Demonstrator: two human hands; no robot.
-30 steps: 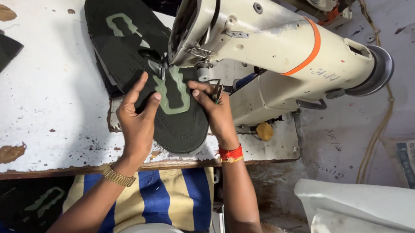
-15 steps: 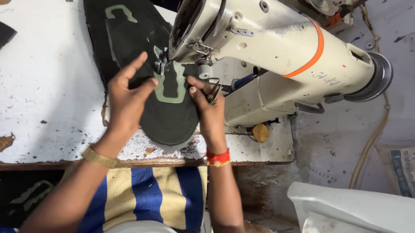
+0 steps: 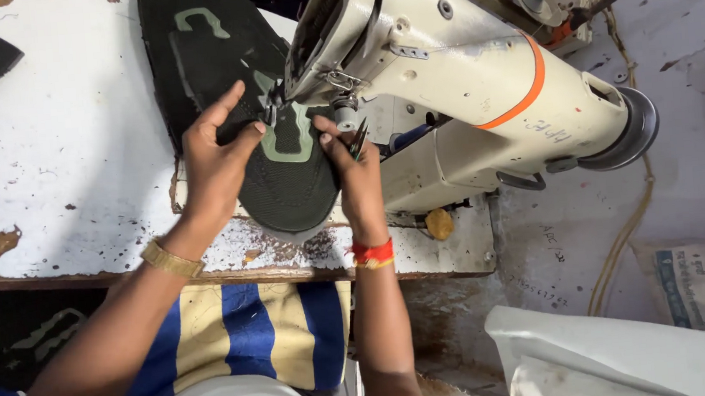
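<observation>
Head view: a black sole piece (image 3: 289, 186) with a pale green emblem is laid flat on the white table (image 3: 56, 163), its long axis running from the rounded near end up under the sewing machine (image 3: 461, 80). It is pressed by the left hand (image 3: 216, 163), fingers spread, and pinched by the right hand (image 3: 359, 176). 1 more sole (image 3: 202, 46) lies behind. The needle area is hidden.
</observation>
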